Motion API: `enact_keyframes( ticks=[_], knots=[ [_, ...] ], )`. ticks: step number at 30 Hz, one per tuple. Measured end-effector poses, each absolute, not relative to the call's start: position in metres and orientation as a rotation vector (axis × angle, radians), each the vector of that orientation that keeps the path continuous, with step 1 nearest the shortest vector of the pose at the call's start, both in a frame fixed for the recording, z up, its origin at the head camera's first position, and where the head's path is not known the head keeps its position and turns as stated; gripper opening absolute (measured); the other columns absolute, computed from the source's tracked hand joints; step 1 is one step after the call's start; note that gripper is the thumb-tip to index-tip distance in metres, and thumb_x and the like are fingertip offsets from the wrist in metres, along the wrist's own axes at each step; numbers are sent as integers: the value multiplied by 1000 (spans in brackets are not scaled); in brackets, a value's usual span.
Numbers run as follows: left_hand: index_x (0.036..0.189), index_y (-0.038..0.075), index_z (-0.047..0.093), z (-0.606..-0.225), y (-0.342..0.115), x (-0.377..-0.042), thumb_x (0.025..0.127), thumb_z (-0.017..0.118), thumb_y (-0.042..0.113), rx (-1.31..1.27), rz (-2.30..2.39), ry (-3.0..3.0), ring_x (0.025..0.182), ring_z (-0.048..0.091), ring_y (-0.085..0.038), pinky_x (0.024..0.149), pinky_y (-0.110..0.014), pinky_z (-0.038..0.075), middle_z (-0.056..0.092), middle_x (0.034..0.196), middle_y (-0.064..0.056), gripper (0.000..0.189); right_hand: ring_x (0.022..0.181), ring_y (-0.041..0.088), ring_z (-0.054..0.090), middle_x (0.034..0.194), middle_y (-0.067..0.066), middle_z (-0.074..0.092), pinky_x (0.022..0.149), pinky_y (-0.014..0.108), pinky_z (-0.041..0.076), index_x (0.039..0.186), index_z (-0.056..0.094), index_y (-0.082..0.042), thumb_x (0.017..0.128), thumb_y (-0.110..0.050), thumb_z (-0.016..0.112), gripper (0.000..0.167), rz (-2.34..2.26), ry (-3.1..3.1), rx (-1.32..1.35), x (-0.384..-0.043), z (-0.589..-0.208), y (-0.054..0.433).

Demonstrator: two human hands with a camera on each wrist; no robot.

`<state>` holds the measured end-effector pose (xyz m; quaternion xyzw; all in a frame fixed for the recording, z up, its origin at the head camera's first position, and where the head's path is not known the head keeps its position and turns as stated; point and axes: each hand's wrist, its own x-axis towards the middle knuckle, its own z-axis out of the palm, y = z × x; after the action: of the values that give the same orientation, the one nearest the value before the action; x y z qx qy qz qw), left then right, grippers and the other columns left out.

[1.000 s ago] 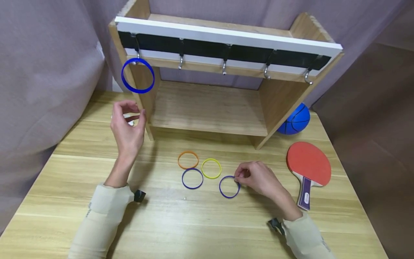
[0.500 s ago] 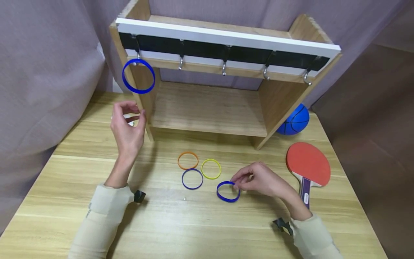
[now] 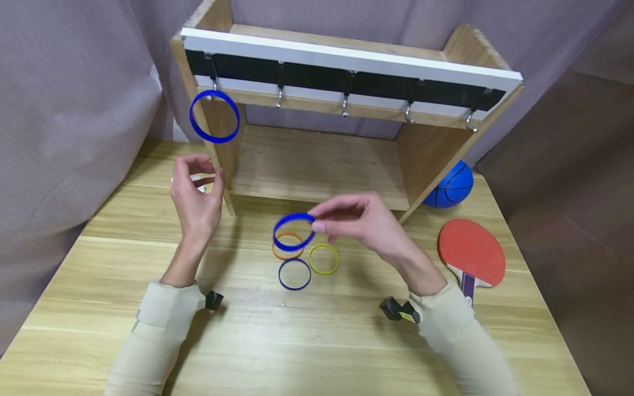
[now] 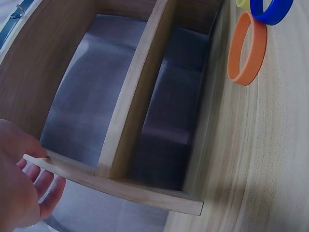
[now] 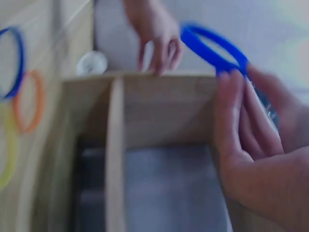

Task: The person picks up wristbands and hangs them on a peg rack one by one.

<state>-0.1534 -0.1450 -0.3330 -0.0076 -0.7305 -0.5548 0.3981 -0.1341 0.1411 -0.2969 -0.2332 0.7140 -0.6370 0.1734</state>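
My right hand (image 3: 373, 228) pinches a blue silicone wristband (image 3: 293, 248) between thumb and fingers, raised over the table in front of the wooden shelf (image 3: 317, 165). My left hand (image 3: 195, 201) grips the front edge of the shelf's left side panel (image 4: 120, 191), thumb on the inner face and fingers outside, as the left wrist view shows. Another blue wristband (image 3: 215, 139) hangs from the leftmost hook (image 3: 215, 85). Below the held band lie an orange wristband (image 3: 287, 258), a yellow wristband (image 3: 324, 273) and a dark blue wristband (image 3: 294, 289). The right wrist view is blurred.
A white and black rail (image 3: 317, 74) with several metal hooks spans the shelf's upper front. On the right are a red table tennis bat (image 3: 471, 253) and a blue ball (image 3: 453, 187), partly behind the shelf. Curtains (image 3: 79, 99) surround the wooden table (image 3: 247, 352).
My right hand has picked the blue wristband off the table and carried it up and leftward, over the orange one. The left hand keeps its place on the panel.
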Motion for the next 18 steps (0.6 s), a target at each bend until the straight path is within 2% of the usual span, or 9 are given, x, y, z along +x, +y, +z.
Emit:
enact_keyframes(
  ticks=[3, 8, 18],
  knots=[
    [106, -15, 53, -333, -145, -153, 81, 66, -15, -24, -1404, -1852, 91, 60, -33, 75, -29, 62, 59, 98, -25, 28, 81, 31, 67, 103, 21, 69, 67, 41, 63, 107, 73, -1, 84, -4, 76, 24, -2143, 1875, -659, -143, -282, 118],
    [107, -15, 52, -334, -145, -153, 81, 65, -16, -33, -1408, -1851, 91, 60, -34, 76, -30, 62, 59, 99, -26, 29, 90, 25, 67, 109, 21, 69, 67, 32, 62, 109, 71, 2, 88, 4, 69, 21, -2557, 1551, -666, -156, -262, 90],
    [107, -15, 53, -335, -146, -154, 81, 65, -16, -37, -1409, -1848, 90, 60, -33, 75, -33, 62, 59, 99, -26, 29, 90, 27, 69, 106, 21, 69, 68, 30, 62, 110, 70, 3, 88, 2, 69, 22, -2823, 1444, -568, -174, -253, 64]
  ],
)
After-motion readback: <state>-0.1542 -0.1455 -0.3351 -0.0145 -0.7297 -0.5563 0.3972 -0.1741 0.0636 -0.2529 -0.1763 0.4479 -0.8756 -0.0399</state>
